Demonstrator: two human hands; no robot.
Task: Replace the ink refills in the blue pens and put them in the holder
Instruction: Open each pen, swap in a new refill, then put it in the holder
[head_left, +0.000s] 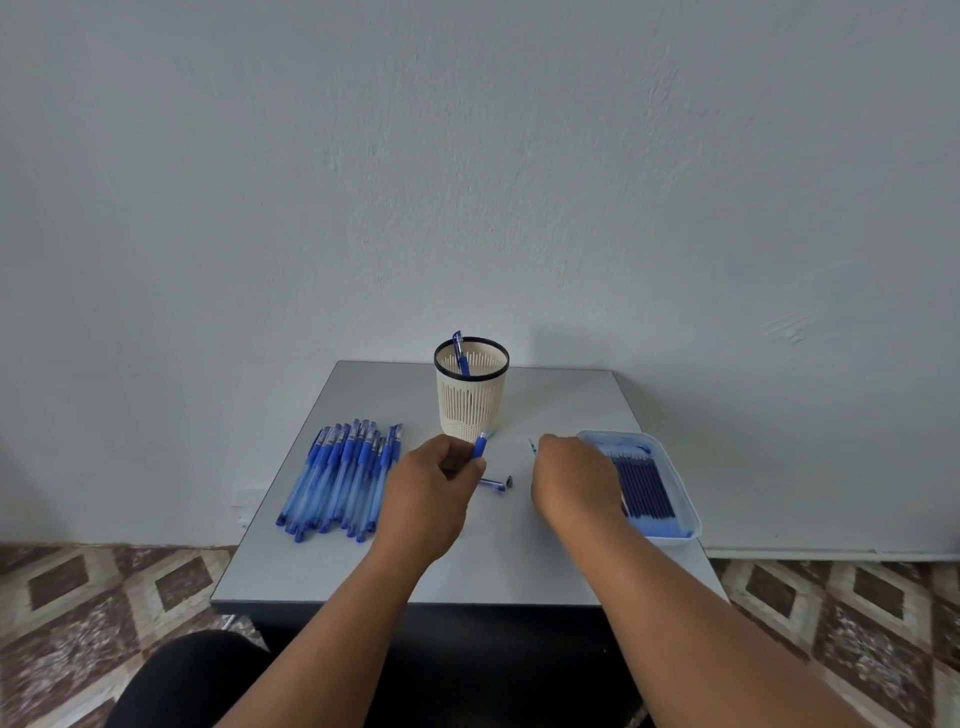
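Plain pale wall behind; smooth grey table, square-cut edges, patterned tile floor both sides. Near left edge: fan of translucent blue pens. Left hand pinches a pen barrel w/ curled fingers. Slotted cream holder, black rim, at back edge w/ one pen inside. Small pen part lies btwn hands on bare mid-table. Right hand curled round a thin refill tip. Clear plastic tray of dark refills at right edge.
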